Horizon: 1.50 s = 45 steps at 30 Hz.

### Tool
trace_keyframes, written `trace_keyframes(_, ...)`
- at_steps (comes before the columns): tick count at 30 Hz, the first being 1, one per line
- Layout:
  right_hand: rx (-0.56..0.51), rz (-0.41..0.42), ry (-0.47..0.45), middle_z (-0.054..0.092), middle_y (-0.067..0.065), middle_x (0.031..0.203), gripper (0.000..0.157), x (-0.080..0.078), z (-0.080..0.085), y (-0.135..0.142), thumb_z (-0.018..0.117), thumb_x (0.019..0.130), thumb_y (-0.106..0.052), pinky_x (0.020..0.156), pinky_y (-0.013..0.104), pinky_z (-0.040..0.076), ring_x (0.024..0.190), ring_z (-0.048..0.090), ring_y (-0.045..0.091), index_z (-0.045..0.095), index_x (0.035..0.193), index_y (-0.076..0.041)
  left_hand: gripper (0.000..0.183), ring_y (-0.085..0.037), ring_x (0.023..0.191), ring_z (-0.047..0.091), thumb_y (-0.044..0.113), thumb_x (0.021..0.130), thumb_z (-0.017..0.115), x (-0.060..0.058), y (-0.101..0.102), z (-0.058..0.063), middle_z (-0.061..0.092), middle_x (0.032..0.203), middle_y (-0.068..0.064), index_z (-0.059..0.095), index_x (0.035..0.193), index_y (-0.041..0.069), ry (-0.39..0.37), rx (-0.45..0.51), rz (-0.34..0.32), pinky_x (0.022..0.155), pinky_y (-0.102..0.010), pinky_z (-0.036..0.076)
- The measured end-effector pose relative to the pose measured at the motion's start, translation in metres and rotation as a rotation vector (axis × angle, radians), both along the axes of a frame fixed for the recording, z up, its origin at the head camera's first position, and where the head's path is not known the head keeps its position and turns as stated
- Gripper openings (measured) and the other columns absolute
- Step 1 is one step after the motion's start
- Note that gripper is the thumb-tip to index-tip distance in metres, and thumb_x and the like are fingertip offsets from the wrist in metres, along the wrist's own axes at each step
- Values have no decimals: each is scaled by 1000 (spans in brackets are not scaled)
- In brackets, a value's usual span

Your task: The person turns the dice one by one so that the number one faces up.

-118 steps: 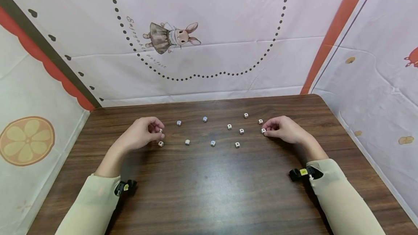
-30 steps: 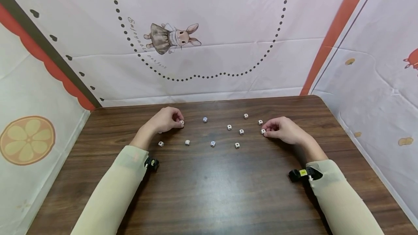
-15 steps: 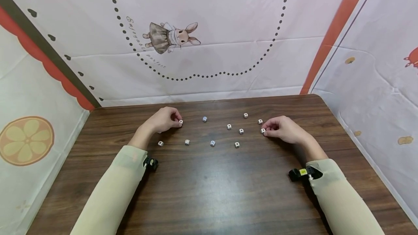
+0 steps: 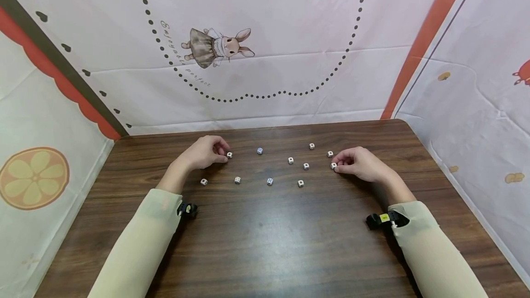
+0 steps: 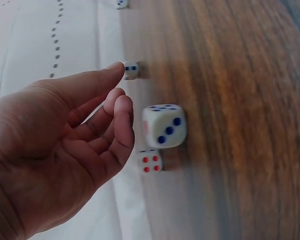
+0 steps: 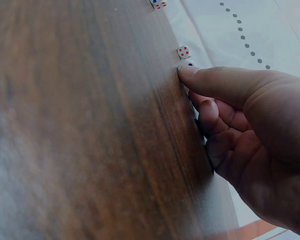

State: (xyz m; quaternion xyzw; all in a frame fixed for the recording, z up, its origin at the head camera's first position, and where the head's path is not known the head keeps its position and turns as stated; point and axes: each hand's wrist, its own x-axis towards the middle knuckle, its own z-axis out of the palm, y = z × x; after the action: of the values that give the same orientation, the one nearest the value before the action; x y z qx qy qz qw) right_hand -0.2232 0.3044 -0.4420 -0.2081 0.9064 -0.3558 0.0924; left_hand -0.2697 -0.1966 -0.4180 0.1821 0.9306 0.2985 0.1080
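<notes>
At the back left of the table, my left hand (image 4: 203,151) is beside a white die (image 4: 229,155) with one dot on top. Its thumb and fingers are parted, and in the left wrist view a slim gap shows between the thumb tip and that die (image 5: 132,70). My right hand (image 4: 358,164), at the right, pinches another die (image 4: 333,166) by thumb and finger, low at the tabletop. In the right wrist view the thumb covers most of it. Just behind this die sits one more die (image 4: 330,154), its red pips facing the wrist camera.
Several dice lie spread between the hands, among them a blue-pipped die (image 4: 259,151), a die showing five (image 4: 270,181) and a one-dot die (image 4: 301,183). Left of these is a die (image 4: 204,181) near my left forearm. Printed cloth (image 4: 281,77) hangs behind the wooden table (image 4: 265,243).
My left hand moved right from the leftmost dice to this die, whose top went from blue pips to one dot. Its fingers have now let go and drawn slightly left. The right hand stayed put.
</notes>
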Motion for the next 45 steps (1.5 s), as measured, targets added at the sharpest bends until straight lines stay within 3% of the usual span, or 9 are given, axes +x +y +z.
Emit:
trace_keyframes(9,10,-5,2,73,-4,88,7,-1,0,0,81,96,-11,73,28,49,80,62,14,80,103,-11,28,-20,85,63,7,91,85,26,2,11,68,94,-3,72,115,2,20,51,-47,78,-37,51)
trace_keyframes(16,9,-12,0,74,-4,89,8,-1,1,0,81,96,-14,73,28,49,80,62,15,80,104,-11,27,-15,81,63,6,88,87,54,17,9,68,94,-3,73,111,3,-18,58,-175,73,-33,53)
trace_keyframes(20,6,-18,1,74,-4,89,9,-1,2,0,82,96,-15,73,28,49,80,62,14,80,104,-11,25,-16,82,62,4,87,87,62,26,4,67,93,-4,74,109,6,0,30,-211,75,-33,52)
trace_keyframes(29,18,-15,-2,73,-3,87,8,-1,0,0,81,96,-12,73,28,49,80,63,14,80,104,-11,15,-11,77,58,5,89,84,63,35,-10,63,81,6,76,101,9,100,-15,-268,74,-32,49)
trace_keyframes(37,16,-10,0,74,-4,89,9,-2,1,-2,82,96,-15,73,29,48,80,61,15,80,104,-11,12,-9,75,59,7,93,82,64,32,-9,64,81,6,71,96,11,77,1,-210,74,-32,50)
trace_keyframes(45,22,-15,-1,73,-4,88,9,-1,2,-1,82,96,-15,73,28,48,80,61,15,80,105,-11,12,-11,77,60,6,94,81,64,29,-8,66,83,4,69,95,9,59,15,-203,74,-32,50)
